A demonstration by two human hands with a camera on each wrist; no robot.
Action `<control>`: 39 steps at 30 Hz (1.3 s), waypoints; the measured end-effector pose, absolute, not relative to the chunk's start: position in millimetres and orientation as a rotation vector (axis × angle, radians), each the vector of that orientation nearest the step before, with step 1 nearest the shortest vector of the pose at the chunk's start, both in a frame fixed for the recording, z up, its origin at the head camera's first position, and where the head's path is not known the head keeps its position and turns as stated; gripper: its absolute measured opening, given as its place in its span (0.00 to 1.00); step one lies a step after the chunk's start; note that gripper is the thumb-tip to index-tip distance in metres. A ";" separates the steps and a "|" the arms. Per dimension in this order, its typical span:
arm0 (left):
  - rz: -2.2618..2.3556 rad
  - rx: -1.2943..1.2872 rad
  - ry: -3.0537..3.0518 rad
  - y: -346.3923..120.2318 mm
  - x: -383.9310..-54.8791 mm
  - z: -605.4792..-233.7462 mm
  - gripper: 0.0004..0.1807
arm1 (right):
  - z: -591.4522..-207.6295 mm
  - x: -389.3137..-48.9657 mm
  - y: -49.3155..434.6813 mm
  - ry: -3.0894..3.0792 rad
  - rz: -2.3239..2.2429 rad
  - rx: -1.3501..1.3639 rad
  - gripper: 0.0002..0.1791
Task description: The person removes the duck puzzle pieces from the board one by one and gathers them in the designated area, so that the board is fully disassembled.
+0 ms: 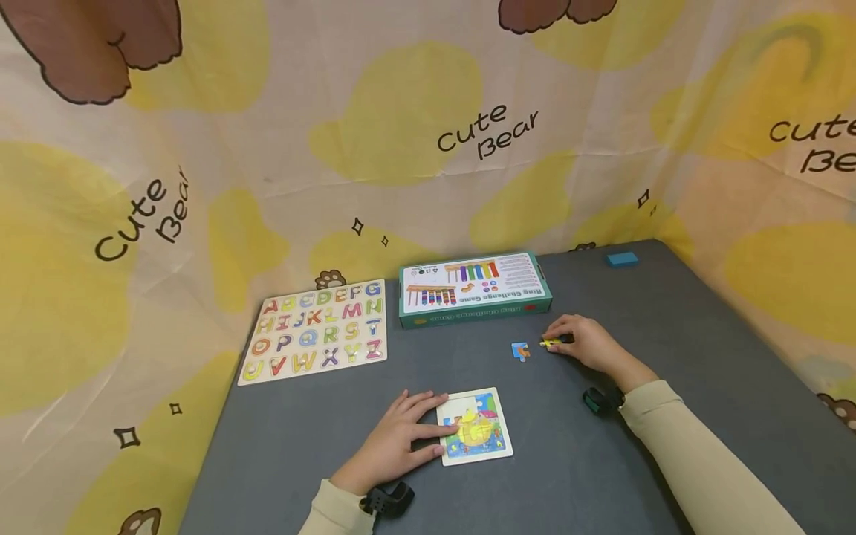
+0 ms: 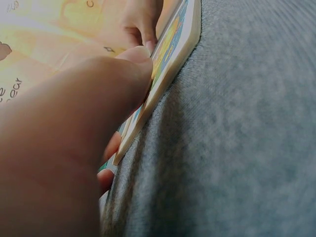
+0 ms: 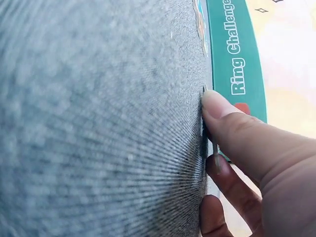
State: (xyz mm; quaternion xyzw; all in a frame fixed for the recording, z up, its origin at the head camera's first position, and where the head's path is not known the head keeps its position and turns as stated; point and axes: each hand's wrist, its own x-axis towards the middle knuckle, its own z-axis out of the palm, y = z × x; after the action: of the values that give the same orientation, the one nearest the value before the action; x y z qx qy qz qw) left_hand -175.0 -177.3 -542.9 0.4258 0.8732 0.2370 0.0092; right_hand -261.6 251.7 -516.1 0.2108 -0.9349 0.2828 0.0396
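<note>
A small square jigsaw puzzle (image 1: 476, 438) with a pale frame lies on the table; its upper left corner shows bare backing. My left hand (image 1: 400, 438) rests on its left side, fingers spread and fairly straight, thumb at the lower edge. In the left wrist view the thumb (image 2: 131, 66) lies on the frame's rim. Farther right, my right hand (image 1: 587, 345) pinches a yellow puzzle piece (image 1: 551, 342) between thumb and fingers, close to the tabletop; the fingers partly hide it. A loose blue and orange puzzle piece (image 1: 520, 351) lies just left of that hand.
An alphabet board (image 1: 313, 332) with colourful letters lies at the back left. Beside it is a green and white Ring Challenge Game box (image 1: 475, 288), behind the right hand. A blue block (image 1: 622, 259) sits at the far right of the grey table (image 1: 535, 498), against a patterned cloth.
</note>
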 end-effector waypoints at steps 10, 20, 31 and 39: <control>0.733 1.313 2.724 -177.1 -174.1 -542.9 0.21 | -517.5 -259.4 252.5 -2.814 0.851 0.672 0.12; 0.716 1.301 2.714 -177.8 -174.6 -544.3 0.21 | -488.7 -236.5 213.7 -2.447 0.886 0.842 0.17; 0.712 1.308 2.709 -178.7 -176.3 -541.9 0.20 | -491.1 -211.7 152.4 -2.499 0.784 1.284 0.13; 0.688 1.304 2.701 -178.8 -175.6 -540.3 0.21 | -500.7 -195.9 133.5 -2.694 0.893 1.381 0.13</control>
State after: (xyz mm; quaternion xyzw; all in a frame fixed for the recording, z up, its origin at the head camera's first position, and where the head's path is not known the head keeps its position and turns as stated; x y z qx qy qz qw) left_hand -175.6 -178.8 -540.3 0.4235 0.8773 0.2234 0.0324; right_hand -195.9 133.5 -500.7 0.4375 -0.8535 0.2829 -0.0075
